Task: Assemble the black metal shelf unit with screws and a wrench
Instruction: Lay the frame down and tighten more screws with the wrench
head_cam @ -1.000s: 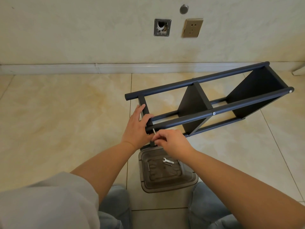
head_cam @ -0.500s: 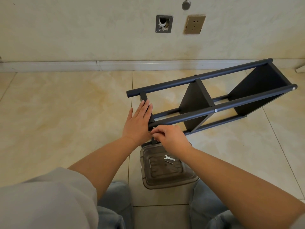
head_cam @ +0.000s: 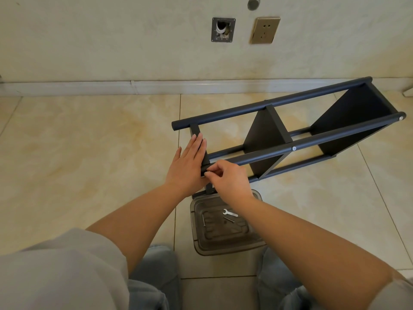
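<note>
The black metal shelf unit [head_cam: 290, 142] lies on its side on the tiled floor, its long tubes running from near me up to the right. My left hand [head_cam: 187, 162] lies flat with straight fingers against the near end panel [head_cam: 201, 144]. My right hand [head_cam: 225, 177] pinches a small screw with thumb and forefinger at the near end of the front tube [head_cam: 312, 142]; the screw itself is mostly hidden by my fingers. A small silver wrench [head_cam: 229, 212] and loose screws [head_cam: 228, 219] lie in the clear plastic tray [head_cam: 201, 242].
The tray sits on the floor between my knees, just under the shelf's near end. A wall with a white skirting board [head_cam: 111, 87], a socket [head_cam: 264, 30] and an open wall box [head_cam: 223, 29] stands behind the shelf. Bare tiles spread to the left.
My left hand has flattened from gripping the tube to lying straight against the end panel. My right hand has risen to the tube's end, where its fingers pinch the screw.
</note>
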`<state>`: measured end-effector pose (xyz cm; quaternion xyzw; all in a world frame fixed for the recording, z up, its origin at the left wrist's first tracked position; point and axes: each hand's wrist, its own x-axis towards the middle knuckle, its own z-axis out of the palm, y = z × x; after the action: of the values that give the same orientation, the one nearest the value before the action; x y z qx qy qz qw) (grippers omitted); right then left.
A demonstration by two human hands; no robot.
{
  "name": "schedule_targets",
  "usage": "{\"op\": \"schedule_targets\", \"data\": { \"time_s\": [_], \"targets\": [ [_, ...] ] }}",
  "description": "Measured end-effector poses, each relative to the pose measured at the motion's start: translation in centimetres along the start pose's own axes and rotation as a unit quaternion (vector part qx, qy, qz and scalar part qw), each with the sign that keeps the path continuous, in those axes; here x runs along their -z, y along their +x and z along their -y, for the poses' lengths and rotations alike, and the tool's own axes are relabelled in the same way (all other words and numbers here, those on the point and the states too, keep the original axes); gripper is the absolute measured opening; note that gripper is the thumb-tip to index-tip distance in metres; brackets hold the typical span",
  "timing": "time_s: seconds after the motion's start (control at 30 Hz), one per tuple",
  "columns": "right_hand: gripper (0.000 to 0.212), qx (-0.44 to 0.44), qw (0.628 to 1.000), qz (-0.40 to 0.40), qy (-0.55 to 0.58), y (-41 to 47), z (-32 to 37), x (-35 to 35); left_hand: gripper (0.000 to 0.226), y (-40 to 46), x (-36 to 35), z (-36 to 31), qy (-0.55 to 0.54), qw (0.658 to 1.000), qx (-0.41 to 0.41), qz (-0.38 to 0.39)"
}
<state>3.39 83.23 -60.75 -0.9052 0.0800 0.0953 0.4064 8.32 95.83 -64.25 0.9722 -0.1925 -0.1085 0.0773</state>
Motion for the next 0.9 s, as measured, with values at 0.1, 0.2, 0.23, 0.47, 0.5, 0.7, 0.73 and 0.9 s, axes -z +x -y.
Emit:
{"op": "schedule_targets", "data": {
  "time_s": [0.1,0.2,0.23,0.47,0.5,0.7,0.73,0.9],
  "targets": [
    [0.020,0.056,0.994,0.028,-0.089,0.07,0.06,0.38,0.089,0.06,-0.18,0.08,-0.002,1.000,0.000,-0.001],
    [0.021,0.081,0.987,0.041,-0.133,0.18,0.11,0.58,0.089,0.04,-0.20,0.03,-0.002,1.000,0.000,-0.002],
    [0.021,0.083,0.986,0.041,-0.140,0.17,0.11,0.57,0.089,0.02,-0.19,0.03,-0.003,1.000,0.001,0.000],
    [0.020,0.079,0.988,0.022,-0.131,0.45,0.07,0.29,0.087,0.03,-0.31,0.08,-0.005,1.000,0.002,-0.004],
    [0.019,0.076,0.989,0.017,-0.125,0.36,0.14,0.26,0.087,0.05,-0.36,0.10,-0.005,1.000,0.002,-0.004],
    [0.017,0.134,0.969,0.058,-0.198,0.51,0.13,0.34,0.090,0.00,-0.46,0.19,-0.002,1.000,0.001,-0.002],
    [0.016,0.112,0.975,0.047,-0.185,0.62,0.26,0.26,0.088,0.03,-0.38,0.17,-0.004,1.000,0.000,-0.002],
    [0.014,0.114,0.973,0.037,-0.195,0.69,0.36,0.31,0.086,-0.05,-0.25,0.04,-0.013,1.000,0.003,-0.005]
  ]
}}
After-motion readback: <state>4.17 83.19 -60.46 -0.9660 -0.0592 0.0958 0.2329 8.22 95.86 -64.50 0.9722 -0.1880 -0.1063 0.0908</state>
